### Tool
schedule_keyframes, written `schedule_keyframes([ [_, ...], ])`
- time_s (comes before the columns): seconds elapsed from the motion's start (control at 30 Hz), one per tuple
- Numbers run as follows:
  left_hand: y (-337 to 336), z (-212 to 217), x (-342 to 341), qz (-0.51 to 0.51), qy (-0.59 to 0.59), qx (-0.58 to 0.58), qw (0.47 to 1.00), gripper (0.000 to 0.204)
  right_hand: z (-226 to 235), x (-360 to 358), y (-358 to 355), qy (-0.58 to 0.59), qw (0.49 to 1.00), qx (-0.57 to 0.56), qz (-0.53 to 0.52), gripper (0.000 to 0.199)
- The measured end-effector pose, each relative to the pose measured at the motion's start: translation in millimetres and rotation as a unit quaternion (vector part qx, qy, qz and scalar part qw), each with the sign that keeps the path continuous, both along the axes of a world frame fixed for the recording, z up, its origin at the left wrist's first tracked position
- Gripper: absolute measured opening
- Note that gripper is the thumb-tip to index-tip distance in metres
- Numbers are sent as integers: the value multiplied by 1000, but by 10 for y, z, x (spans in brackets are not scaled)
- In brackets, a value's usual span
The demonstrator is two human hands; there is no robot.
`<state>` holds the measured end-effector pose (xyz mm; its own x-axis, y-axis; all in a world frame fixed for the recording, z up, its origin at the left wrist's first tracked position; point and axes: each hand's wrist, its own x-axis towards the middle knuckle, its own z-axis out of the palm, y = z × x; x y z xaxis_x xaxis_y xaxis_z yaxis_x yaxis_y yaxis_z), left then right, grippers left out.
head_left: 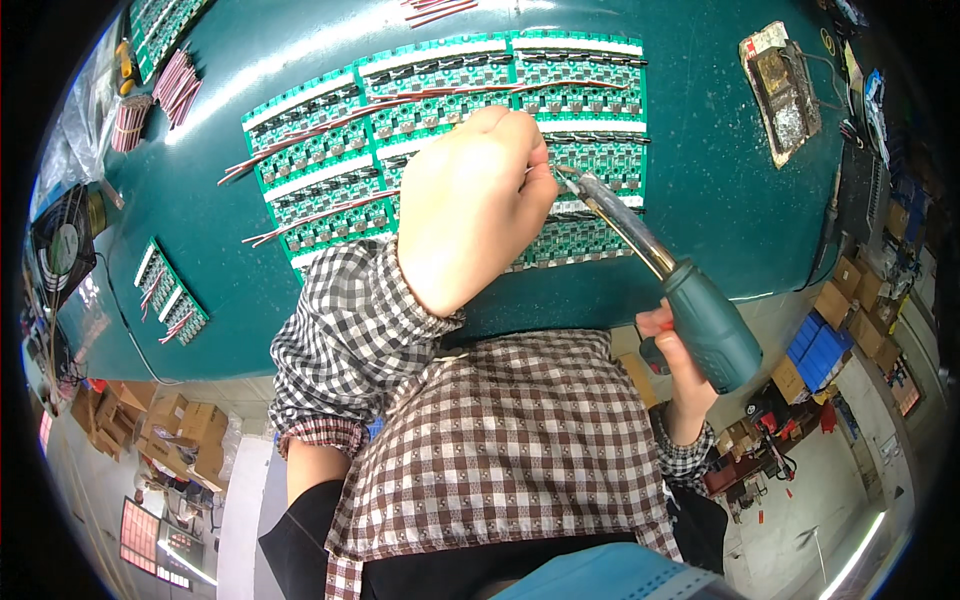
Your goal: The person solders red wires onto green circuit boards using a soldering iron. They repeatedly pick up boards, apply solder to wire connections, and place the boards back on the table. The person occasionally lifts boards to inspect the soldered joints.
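Observation:
My left hand (pixel 470 205) hovers over the middle of the green circuit boards (pixel 590 155), its thumb and forefinger pinched on a thin wire, mostly hidden by the fingers. Close to those fingertips is the tip of a soldering iron (pixel 712 325) with a teal handle and metal barrel. My right hand (pixel 688 390) is wrapped round that handle from below, at the table's near edge. The boards lie side by side in a block, with black parts and white strips in rows. Red-and-white wires (pixel 310 135) run across them; my left hand covers part of the block.
At the right back stands a worn soldering stand (pixel 783 95) with a dirty tray. Wire bundles (pixel 178 88) and a yellow-handled tool (pixel 126 65) lie at far left. A small board (pixel 168 295) with wires lies left. A fan (pixel 65 245) stands at the left edge.

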<state>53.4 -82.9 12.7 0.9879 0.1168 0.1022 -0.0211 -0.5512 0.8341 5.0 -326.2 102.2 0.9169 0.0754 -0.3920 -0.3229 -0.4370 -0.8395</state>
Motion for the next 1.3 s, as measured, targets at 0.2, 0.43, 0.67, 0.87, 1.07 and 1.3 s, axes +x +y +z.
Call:
schedule_keyframes([
  [0.2, 4, 24, -2, 5, 14, -1, 1000, 9, -14, 1, -17, -1, 1000, 3, 9, 58],
  [0.43, 6, 16, -4, 6, 16, -5, 1000, 9, -4, -25, -71, -20, 1000, 1, 21, 59],
  [0.67, 7, 27, -1, 0, 33, 1, 999, 9, 45, -27, 5, -17, 1000, 16, -10, 47],
  [0.87, 11, 41, -5, 3, 38, 2, 999, 9, 3, 43, 21, -31, 997, 57, -40, 43],
  [1.07, 8, 13, -1, -2, 32, 5, 999, 9, -244, 202, 51, -47, 976, 173, -126, 45],
  [1.3, 56, 131, -52, -29, 73, -39, 996, 11, -420, 412, 17, -24, 953, 271, -131, 46],
])
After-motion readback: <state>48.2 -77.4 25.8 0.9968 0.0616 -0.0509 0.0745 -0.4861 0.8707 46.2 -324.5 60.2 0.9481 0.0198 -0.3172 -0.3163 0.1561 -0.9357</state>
